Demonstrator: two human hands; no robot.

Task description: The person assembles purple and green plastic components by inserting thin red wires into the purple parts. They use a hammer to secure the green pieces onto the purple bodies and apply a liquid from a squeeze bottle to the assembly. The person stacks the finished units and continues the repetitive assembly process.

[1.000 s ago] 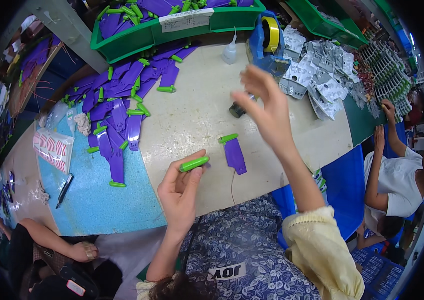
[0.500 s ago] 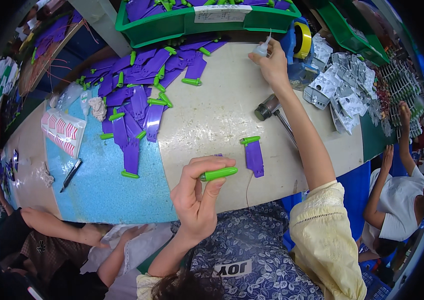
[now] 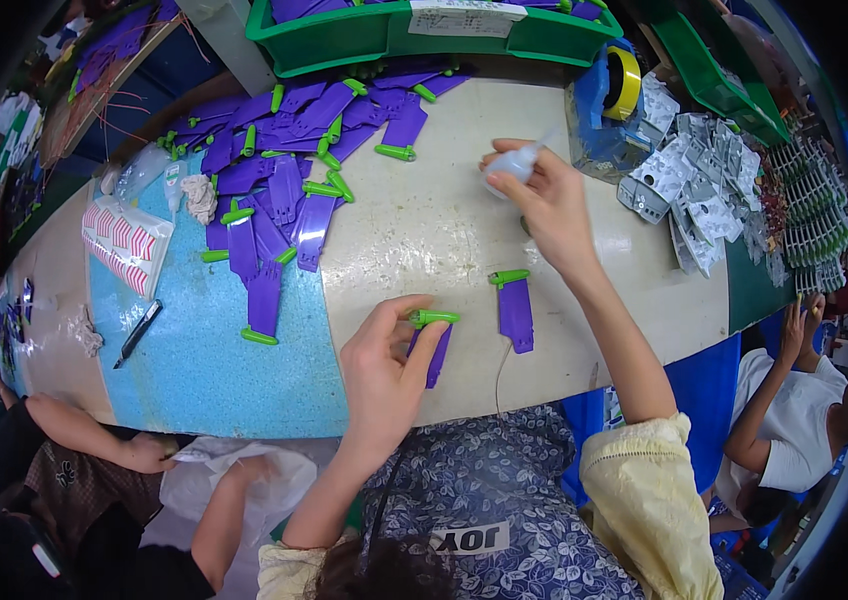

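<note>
My left hand holds a purple flat plastic piece with a green cylindrical end just above the table's near edge. My right hand is stretched farther out and grips a small translucent squeeze bottle with its nozzle tilted up to the right. Between the two hands a second purple piece with a green end lies flat on the pale tabletop, with a thin wire trailing from it toward me.
A heap of purple-and-green pieces covers the far left on a blue mat. Green bins stand at the back. A yellow tape roll and grey metal parts lie right. Other people sit at lower left and right.
My right hand reached to the back of the table, took the squeeze bottle and has drawn it nearer. My left hand has kept its purple piece, which now hangs green end up.
</note>
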